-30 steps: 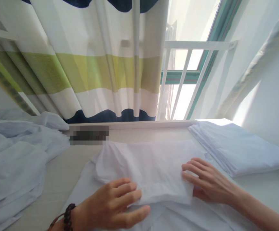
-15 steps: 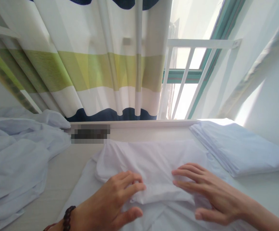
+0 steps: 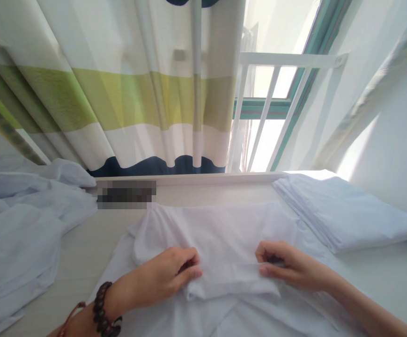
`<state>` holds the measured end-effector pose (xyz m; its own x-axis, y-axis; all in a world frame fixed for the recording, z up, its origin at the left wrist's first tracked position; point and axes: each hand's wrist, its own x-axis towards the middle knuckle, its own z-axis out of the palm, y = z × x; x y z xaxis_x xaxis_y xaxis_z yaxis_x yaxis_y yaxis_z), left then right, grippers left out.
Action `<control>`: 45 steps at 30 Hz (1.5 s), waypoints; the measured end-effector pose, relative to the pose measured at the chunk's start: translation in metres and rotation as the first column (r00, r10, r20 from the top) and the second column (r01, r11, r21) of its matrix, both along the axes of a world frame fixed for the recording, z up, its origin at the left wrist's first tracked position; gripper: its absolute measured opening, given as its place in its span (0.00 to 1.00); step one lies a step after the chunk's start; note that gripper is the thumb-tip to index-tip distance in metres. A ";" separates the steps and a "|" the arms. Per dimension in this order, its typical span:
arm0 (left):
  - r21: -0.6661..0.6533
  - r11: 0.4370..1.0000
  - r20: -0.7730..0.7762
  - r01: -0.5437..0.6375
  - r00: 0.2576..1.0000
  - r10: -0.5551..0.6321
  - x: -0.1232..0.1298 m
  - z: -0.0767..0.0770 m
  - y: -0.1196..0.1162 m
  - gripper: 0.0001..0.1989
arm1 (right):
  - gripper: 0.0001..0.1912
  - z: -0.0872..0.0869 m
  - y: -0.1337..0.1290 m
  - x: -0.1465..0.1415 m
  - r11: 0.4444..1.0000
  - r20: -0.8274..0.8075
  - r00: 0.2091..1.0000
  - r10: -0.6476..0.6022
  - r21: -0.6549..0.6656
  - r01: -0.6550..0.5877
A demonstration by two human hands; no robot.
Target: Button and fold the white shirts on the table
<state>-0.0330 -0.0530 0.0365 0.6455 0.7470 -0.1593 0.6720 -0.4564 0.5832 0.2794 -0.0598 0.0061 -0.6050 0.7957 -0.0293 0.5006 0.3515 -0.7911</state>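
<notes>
A white garment (image 3: 220, 231) of thin cloth lies spread before me, with a narrow folded band (image 3: 231, 278) running across its middle. My left hand (image 3: 170, 274), a dark beaded bracelet (image 3: 103, 309) at its wrist, pinches the left end of that band between thumb and curled fingers. At the band's other end my right hand (image 3: 289, 267) grips the cloth the same way. Below the band the cloth falls in loose creases toward me. Whether it is a shirt or a coat I cannot tell.
Crumpled white cloth (image 3: 17, 234) is heaped at the left. A folded white stack (image 3: 347, 213) lies at the right. A pixelated dark patch (image 3: 126, 193) sits near the back edge. Beyond are a striped curtain (image 3: 129, 98), white rails (image 3: 292, 60) and a window.
Both hands have gone from spread fingers to a pinch on the folded band's ends. The band looks straighter and flatter. The view has shifted slightly right.
</notes>
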 end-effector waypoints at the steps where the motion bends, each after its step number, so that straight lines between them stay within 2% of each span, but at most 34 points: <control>1: 0.004 1.000 0.002 -0.020 1.000 0.020 0.000 -0.003 0.000 0.11 | 0.15 -0.002 0.000 0.000 1.000 -0.015 1.000 -0.017 0.001 0.017; 4: 0.069 0.994 -0.010 -0.088 0.996 0.089 0.001 -0.012 -0.001 0.10 | 0.16 -0.009 -0.004 -0.003 0.993 0.000 0.997 -0.074 0.088 0.073; 6: 0.149 0.985 -0.030 -0.089 0.995 0.094 0.001 -0.018 -0.002 0.09 | 0.14 -0.013 -0.008 -0.006 0.981 0.015 0.994 -0.110 0.164 0.106; 9: 0.270 0.962 -0.027 -0.034 0.999 0.043 -0.003 -0.025 -0.003 0.10 | 0.12 -0.016 -0.011 -0.006 0.963 0.037 0.990 -0.139 0.239 0.126; 11: 0.356 0.934 0.003 0.011 1.000 -0.013 -0.009 -0.028 -0.002 0.12 | 0.11 -0.015 -0.010 -0.003 0.963 0.063 0.988 -0.138 0.241 0.119; 14: 0.531 0.841 0.049 0.102 0.987 -0.151 -0.014 -0.027 -0.003 0.10 | 0.11 -0.010 -0.007 0.004 0.971 0.127 0.984 -0.123 0.222 0.092; 17: 0.649 0.734 0.032 0.199 0.957 -0.287 -0.009 -0.016 -0.007 0.11 | 0.11 -0.005 -0.005 0.011 0.974 0.178 0.980 -0.092 0.220 0.052; 19: 0.647 0.721 0.019 0.249 0.940 -0.341 0.001 -0.006 -0.012 0.13 | 0.11 -0.002 -0.004 0.013 0.978 0.179 0.981 -0.075 0.206 0.037; 21: 0.610 0.735 0.007 0.296 0.925 -0.379 0.014 0.002 -0.017 0.12 | 0.12 0.000 -0.005 0.013 0.980 0.179 0.981 -0.072 0.198 0.036; 25: 0.495 0.745 -0.103 0.448 0.881 -0.461 0.031 0.002 -0.019 0.22 | 0.10 0.001 -0.004 0.012 0.969 0.240 0.968 -0.070 0.249 0.009; 27: 0.436 0.753 -0.135 0.494 0.863 -0.488 0.032 -0.002 -0.018 0.27 | 0.10 0.000 -0.003 0.013 0.957 0.279 0.956 -0.087 0.291 0.001; 30: 0.389 0.768 -0.142 0.509 0.857 -0.496 0.029 -0.005 -0.016 0.28 | 0.11 -0.002 0.001 0.016 0.942 0.322 0.938 -0.128 0.335 0.013; 34: 0.342 0.784 -0.124 0.518 0.852 -0.509 0.023 0.001 -0.018 0.27 | 0.11 0.000 0.001 0.017 0.945 0.343 0.928 -0.146 0.325 0.028; 37: 0.328 0.831 -0.084 0.449 0.890 -0.448 0.019 0.007 -0.015 0.27 | 0.12 0.007 -0.001 0.015 0.959 0.344 0.928 -0.146 0.280 0.047; 40: 0.411 0.879 -0.083 0.244 0.970 -0.230 0.016 0.007 0.001 0.24 | 0.15 0.016 0.004 0.008 0.933 0.311 0.925 -0.220 0.343 0.106; 42: 0.485 0.869 -0.112 0.099 0.992 -0.050 0.011 0.000 0.018 0.24 | 0.18 0.017 0.013 0.000 0.877 0.287 0.911 -0.297 0.458 0.142; 45: 0.563 0.826 -0.197 -0.029 0.966 0.169 -0.007 -0.019 0.043 0.29 | 0.25 0.005 0.036 -0.009 0.802 0.318 0.867 -0.383 0.581 0.141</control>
<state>-0.0403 -0.0102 0.0175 0.5605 0.8114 0.1657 0.8127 -0.5774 0.0787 0.2706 -0.0238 0.0115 -0.3988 0.8829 0.2478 0.8615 0.4534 -0.2288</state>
